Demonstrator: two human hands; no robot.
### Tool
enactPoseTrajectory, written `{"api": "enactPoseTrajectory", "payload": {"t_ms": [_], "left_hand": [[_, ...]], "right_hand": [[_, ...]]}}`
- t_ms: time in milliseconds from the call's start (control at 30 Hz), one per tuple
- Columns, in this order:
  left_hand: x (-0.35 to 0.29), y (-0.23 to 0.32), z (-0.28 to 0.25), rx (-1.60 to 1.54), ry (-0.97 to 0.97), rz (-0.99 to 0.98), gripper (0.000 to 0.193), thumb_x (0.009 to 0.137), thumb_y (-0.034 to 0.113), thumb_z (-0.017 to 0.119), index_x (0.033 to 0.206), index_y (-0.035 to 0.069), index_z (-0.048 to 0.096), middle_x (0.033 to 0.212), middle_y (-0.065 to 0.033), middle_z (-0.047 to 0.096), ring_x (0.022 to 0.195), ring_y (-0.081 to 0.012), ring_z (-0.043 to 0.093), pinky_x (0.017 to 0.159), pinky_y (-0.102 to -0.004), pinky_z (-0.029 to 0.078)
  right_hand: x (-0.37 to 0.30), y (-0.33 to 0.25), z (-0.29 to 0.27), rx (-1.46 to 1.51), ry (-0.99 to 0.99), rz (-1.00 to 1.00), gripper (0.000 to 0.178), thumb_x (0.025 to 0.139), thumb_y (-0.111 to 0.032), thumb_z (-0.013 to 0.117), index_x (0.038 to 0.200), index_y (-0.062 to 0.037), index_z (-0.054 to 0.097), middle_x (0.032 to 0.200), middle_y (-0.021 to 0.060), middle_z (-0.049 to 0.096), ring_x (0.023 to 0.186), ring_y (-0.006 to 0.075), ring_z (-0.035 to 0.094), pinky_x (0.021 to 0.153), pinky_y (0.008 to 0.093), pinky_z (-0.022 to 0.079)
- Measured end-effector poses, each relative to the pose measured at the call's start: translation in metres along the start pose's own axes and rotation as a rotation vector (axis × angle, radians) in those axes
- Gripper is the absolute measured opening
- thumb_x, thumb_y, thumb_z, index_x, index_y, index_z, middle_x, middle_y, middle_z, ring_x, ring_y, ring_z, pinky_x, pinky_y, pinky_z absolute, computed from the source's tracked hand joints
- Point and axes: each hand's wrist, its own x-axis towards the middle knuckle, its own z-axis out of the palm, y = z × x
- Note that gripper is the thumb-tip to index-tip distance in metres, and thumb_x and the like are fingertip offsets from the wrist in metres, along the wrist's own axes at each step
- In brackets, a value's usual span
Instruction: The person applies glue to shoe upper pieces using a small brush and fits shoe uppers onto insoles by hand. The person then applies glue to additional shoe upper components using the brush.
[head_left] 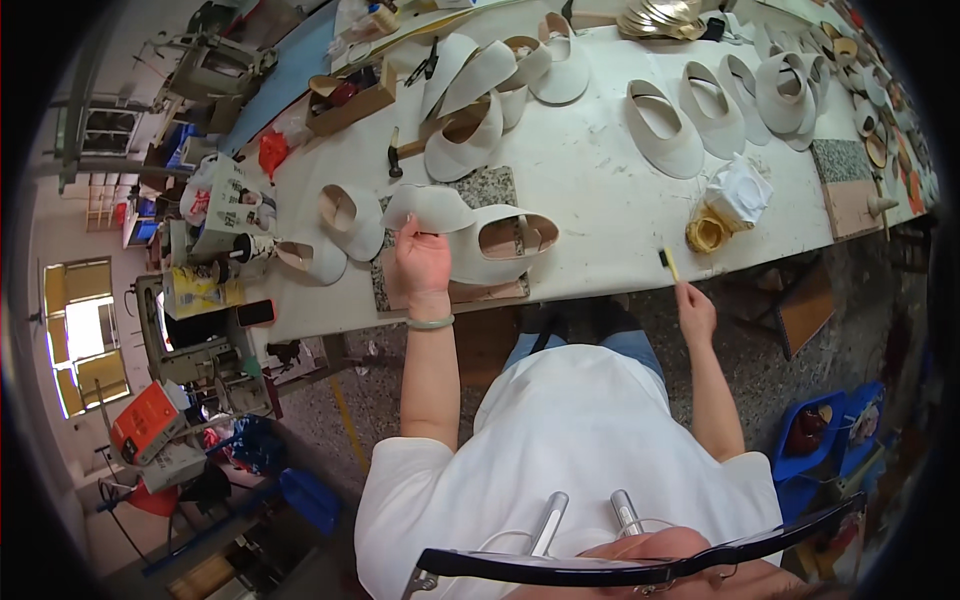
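Observation:
My left hand (423,262), a pale bangle on its wrist, grips the near edge of a white shoe upper (432,205) above a speckled stone slab (488,186). Just right of it lies another white shoe upper (485,262) with an oval opening and beige lining. My right hand (696,314) is closed round the yellow handle of a small brush (671,264), its dark bristles pointing at the table edge. A yellow-crusted glue pot (707,232) stands right of the brush, beside a crumpled white wrapped bundle (740,190).
More white uppers, such as one upper (664,130), lie across the white table (600,215). A hammer (397,152) and an open box (350,98) are at the back left. A second stone slab (843,170) lies right. A phone (256,313) rests at the left edge.

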Motion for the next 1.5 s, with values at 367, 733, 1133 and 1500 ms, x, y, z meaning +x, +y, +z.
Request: {"api": "enactPoseTrajectory", "payload": {"t_ms": [367, 733, 1133, 1500], "left_hand": [[0.007, 0.053, -0.026, -0.071, -0.077, 0.042, 0.03, 0.089, 0.011, 0.053, 0.117, 0.001, 0.054, 0.119, -0.0102, 0.059, 0.114, -0.0226, 0.053, 0.104, -0.0394, 0.037], [-0.011, 0.117, -0.021, -0.005, -0.086, -0.041, 0.037, 0.087, 0.012, 0.054, 0.124, 0.009, 0.05, 0.121, -0.0059, 0.055, 0.109, -0.0218, 0.053, 0.094, -0.0399, 0.043], [-0.025, 0.064, 0.016, 0.383, -0.296, -0.454, 0.043, 0.084, 0.002, 0.05, 0.126, 0.001, 0.043, 0.114, -0.0072, 0.056, 0.106, -0.0171, 0.056, 0.093, -0.0316, 0.044], [-0.01, 0.061, 0.022, 0.017, -0.109, -0.529, 0.03, 0.091, 0.012, 0.049, 0.118, 0.001, 0.05, 0.109, -0.0095, 0.062, 0.102, -0.0225, 0.06, 0.093, -0.0379, 0.048]], "right_hand": [[0.006, -0.166, 0.18, 0.14, -0.363, -0.635, 0.039, 0.076, -0.011, 0.068, 0.113, -0.0216, 0.061, 0.092, 0.0087, 0.068, 0.084, 0.0313, 0.064, 0.074, 0.0357, 0.05], [0.117, -0.136, 0.065, -0.008, -0.127, -0.731, 0.041, 0.077, -0.011, 0.068, 0.116, -0.023, 0.062, 0.101, 0.0106, 0.067, 0.088, 0.0259, 0.066, 0.074, 0.0316, 0.05], [-0.02, -0.33, 0.031, 0.15, -0.608, -0.854, 0.026, 0.089, -0.028, 0.062, 0.111, -0.0163, 0.068, 0.071, 0.0021, 0.057, 0.062, 0.0084, 0.049, 0.057, 0.0247, 0.04], [-0.031, -0.302, 0.032, 0.151, -0.451, -1.255, 0.023, 0.076, -0.018, 0.073, 0.099, -0.0168, 0.073, 0.063, 0.004, 0.054, 0.052, 0.0194, 0.051, 0.051, 0.0311, 0.041]]}}
